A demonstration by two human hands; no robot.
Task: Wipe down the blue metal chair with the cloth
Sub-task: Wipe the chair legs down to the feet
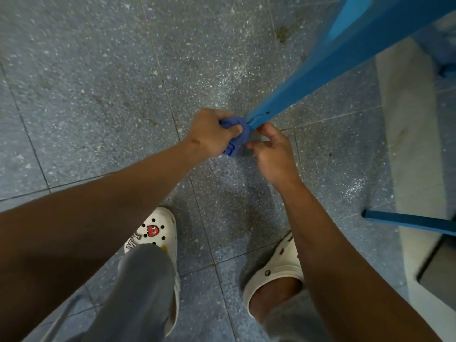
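A leg of the blue metal chair (pixel 320 72) slants from the upper right down to the floor at mid-frame. Its paint is chipped near the foot. My left hand (pixel 209 134) grips a bunched blue cloth (pixel 238 135), which is pressed against the foot of that leg. My right hand (pixel 274 154) sits just right of the cloth under the leg's end, fingers curled, fingertips touching the leg; whether it holds anything is unclear. A second blue chair leg (pixel 409 222) shows at the right edge.
The floor is speckled blue-grey tile (pixel 98 82) with dirt marks. My two feet in white clogs (pixel 158 233) stand below the hands. A pale raised step or ledge (pixel 409 144) runs along the right side.
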